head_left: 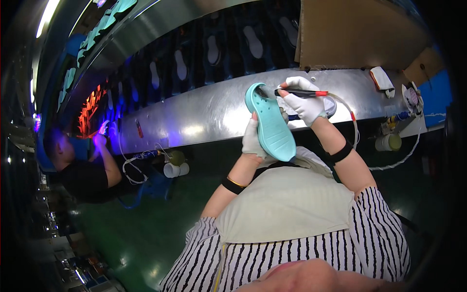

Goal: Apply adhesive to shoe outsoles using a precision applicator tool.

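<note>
A turquoise clog (276, 130) with small holes near its far end is held up, tilted, above the near edge of the metal bench. My left hand (252, 138), in a white glove with bare fingertips, is closed around its left side. My right hand (305, 104), gloved the same way, grips a black brush (304, 92) with a red end like a pen. The dark bristles are at the far end of the clog; whether they touch it I cannot tell. A pale hose (351, 114) runs from the brush. Behind my right wrist is a pale rounded object (331, 107), partly hidden.
Beyond the metal bench (194, 127) runs a row of dark holders with pale soles (212, 50). Cardboard (360, 36) stands at the far right, near a white and orange cloth (383, 81). A co-worker (82, 165) is at the left, by red and violet light. A small pot (388, 142) hangs below the bench.
</note>
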Action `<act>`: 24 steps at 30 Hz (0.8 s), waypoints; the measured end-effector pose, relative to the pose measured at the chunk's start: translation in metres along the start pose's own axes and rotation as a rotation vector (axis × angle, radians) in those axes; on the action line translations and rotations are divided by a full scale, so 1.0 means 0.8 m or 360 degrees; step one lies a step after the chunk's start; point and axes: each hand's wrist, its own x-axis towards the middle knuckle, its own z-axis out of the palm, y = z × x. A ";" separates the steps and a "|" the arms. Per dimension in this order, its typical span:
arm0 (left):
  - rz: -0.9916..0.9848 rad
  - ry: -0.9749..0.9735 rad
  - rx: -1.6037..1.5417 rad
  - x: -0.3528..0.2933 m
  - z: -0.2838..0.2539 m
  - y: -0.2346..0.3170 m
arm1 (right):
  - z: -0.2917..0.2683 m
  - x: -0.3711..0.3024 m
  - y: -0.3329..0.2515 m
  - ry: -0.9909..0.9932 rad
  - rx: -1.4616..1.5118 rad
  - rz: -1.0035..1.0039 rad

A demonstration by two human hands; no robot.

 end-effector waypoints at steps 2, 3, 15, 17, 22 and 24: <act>0.0126 0.0014 0.0157 0.002 -0.004 -0.002 | 0.009 -0.012 -0.008 -0.0162 -0.0034 0.0133; 0.0139 0.0195 0.0190 0.003 -0.005 -0.002 | 0.014 -0.017 -0.009 -0.0233 -0.0212 -0.0010; 0.0432 0.0251 0.0199 0.013 -0.024 0.010 | 0.016 -0.045 -0.013 -0.0527 -0.0484 -0.0423; 0.0440 0.0111 -0.0019 0.011 -0.026 0.014 | 0.014 -0.050 -0.019 -0.0588 -0.0442 -0.0174; 0.0420 0.0223 -0.0007 0.013 -0.008 0.020 | 0.007 -0.051 -0.019 -0.0459 -0.0578 -0.0353; 0.0423 0.0181 -0.0136 0.020 -0.017 0.024 | 0.013 -0.055 -0.020 -0.0540 -0.0691 -0.0601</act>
